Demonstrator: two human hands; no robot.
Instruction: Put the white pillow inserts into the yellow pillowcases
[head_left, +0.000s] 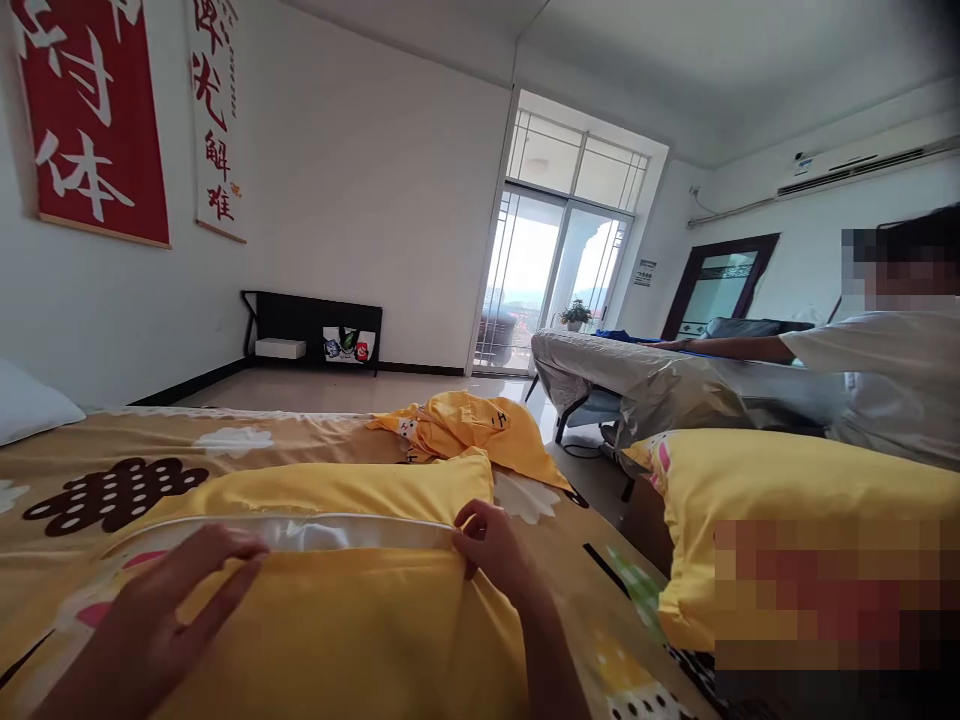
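Note:
A yellow pillowcase point(360, 630) lies in front of me on the bed, with a long opening across it. Through that gap shows a strip of the shiny white pillow point(322, 533) inside. At the opening's left part, my left hand point(169, 600) pinches the near edge of the cloth between thumb and fingers. My right hand point(491, 545) grips the same edge at the right end, fingers curled closed. Pink and white print shows on the case beside my left wrist. Beyond it lies a crumpled yellow cloth point(480, 425) with a printed pattern.
A patterned tan bedsheet point(247, 440) spreads beneath. At right sits a plump yellow pillow point(795, 480), partly pixelated. A white pillow point(34, 405) lies far left. Behind, a person point(885, 370) reaches across a plastic-covered table point(600, 360). A black low shelf point(311, 320) stands by the wall.

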